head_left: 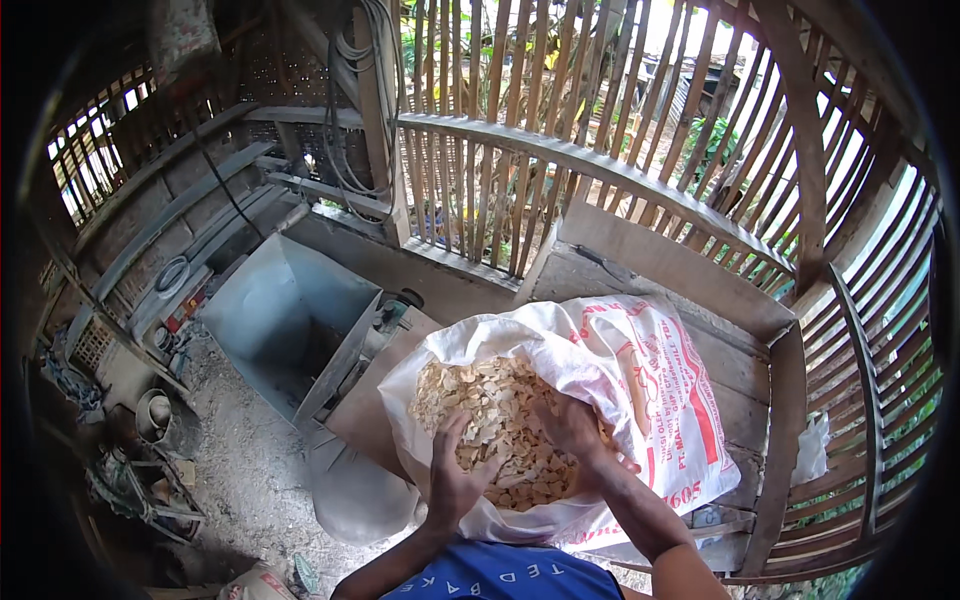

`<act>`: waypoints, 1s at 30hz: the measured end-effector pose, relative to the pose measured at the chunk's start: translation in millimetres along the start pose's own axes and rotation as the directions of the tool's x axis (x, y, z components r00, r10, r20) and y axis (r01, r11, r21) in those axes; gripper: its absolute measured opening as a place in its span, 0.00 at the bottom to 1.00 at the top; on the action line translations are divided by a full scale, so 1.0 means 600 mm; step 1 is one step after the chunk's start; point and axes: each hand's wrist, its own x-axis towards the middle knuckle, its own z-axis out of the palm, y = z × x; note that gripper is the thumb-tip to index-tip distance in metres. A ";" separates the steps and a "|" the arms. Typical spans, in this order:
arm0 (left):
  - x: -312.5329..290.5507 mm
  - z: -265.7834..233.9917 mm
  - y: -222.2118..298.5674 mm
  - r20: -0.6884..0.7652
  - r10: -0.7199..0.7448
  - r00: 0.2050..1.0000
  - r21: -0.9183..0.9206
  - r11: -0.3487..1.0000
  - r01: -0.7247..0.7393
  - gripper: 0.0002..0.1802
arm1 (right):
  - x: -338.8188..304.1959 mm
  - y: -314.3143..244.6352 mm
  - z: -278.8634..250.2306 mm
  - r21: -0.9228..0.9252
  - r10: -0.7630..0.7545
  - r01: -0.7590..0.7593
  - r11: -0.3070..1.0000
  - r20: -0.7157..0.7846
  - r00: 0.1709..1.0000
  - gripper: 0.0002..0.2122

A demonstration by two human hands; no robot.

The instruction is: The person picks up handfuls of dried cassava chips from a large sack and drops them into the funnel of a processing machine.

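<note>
A large white woven sack [480,335] with red printing leans open toward me, full of pale, dry, flat chips [490,385]. My left hand [460,475] is at the near left of the chips, thumb and fingers spread, with nothing held. On the right side of the sack's mouth, my right hand [578,432] reaches over the chips with its fingers stretched out. Its fingertips are partly lost against the chips and the shaded sack wall. Both hands are inside the sack's rim, apart from each other.
Under the sack is a wooden platform [740,385] with raised board edges. To the left stands a metal hopper [330,270] beside machine parts [390,312]. A bucket [165,420] sits on the dusty floor [235,450]. Slatted wooden walls [600,160] enclose the far and right sides.
</note>
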 end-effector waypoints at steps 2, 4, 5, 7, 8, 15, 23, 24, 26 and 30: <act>-0.011 0.025 -0.041 0.082 -0.111 0.990 0.323 0.943 0.079 0.53 | 0.035 0.005 -0.002 -0.134 -0.102 0.091 0.987 -0.084 0.991 0.22; -0.019 0.043 -0.076 0.089 -0.153 0.984 0.398 0.911 0.105 0.61 | 0.089 -0.008 -0.012 0.081 0.113 -0.128 0.988 0.176 0.978 0.28; -0.017 0.049 -0.092 0.089 -0.201 0.976 0.471 0.872 0.136 0.69 | 0.118 -0.018 -0.014 0.154 0.198 -0.255 0.955 0.310 0.930 0.30; -0.007 0.071 -0.115 0.050 -0.129 0.990 0.489 0.868 0.088 0.75 | 0.160 -0.016 -0.002 0.157 0.135 -0.219 0.963 0.422 0.896 0.31; 0.003 0.080 -0.116 -0.005 -0.123 0.992 0.480 0.870 0.111 0.74 | 0.181 -0.011 0.008 0.152 0.074 -0.159 0.975 0.453 0.889 0.32; 0.034 0.106 -0.147 -0.204 -0.073 0.976 0.362 0.921 0.144 0.66 | 0.175 -0.012 0.039 0.167 0.022 -0.113 0.979 0.468 0.883 0.34; 0.032 0.090 -0.125 -0.175 -0.064 0.982 0.229 0.968 0.104 0.61 | 0.053 -0.017 0.055 0.210 0.123 -0.218 0.953 0.389 0.913 0.38; 0.038 0.090 -0.115 -0.187 -0.032 0.982 0.208 0.976 0.071 0.55 | 0.060 -0.018 0.059 0.246 0.140 -0.253 0.936 0.400 0.906 0.38; 0.042 0.095 -0.113 -0.198 -0.095 0.976 0.125 0.985 0.122 0.51 | 0.056 -0.024 0.061 0.222 0.187 -0.291 0.930 0.397 0.899 0.38; 0.056 0.105 -0.080 -0.294 -0.244 0.924 -0.071 0.970 0.234 0.32 | 0.046 -0.045 0.069 0.411 0.206 -0.329 0.850 0.316 0.926 0.37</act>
